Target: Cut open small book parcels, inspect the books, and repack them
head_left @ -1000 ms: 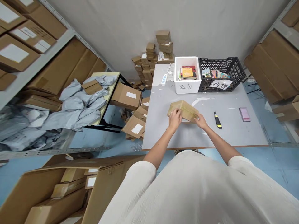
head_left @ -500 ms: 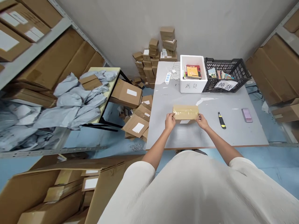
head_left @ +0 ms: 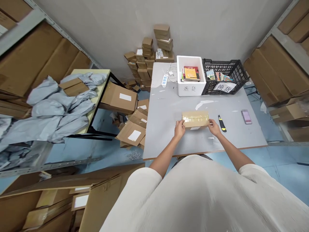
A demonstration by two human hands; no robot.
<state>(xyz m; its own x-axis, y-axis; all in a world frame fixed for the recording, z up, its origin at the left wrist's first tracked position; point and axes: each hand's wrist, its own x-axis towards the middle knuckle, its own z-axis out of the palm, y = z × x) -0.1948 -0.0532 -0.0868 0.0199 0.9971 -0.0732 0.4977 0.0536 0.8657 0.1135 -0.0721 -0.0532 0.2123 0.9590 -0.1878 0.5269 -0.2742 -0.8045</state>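
Observation:
A small cardboard box with shiny tape along its top and a white label on its near side is at the front middle of the grey table. My left hand grips its left end, fingers closed against the corner. At the opposite end my right hand pinches the right side. Just right of that hand lies a black and yellow utility knife. Farther right is a pinkish-purple item, blurred out.
A white foam box with books stands beside a black plastic crate at the table's back. A power strip lies left of them. Grey mailing bags cover a side table. A large open carton stands at lower left.
My view has swung to the right, so the surroundings appear shifted left. Both hands have moved right along the table with the cardboard box, closer to the utility knife.

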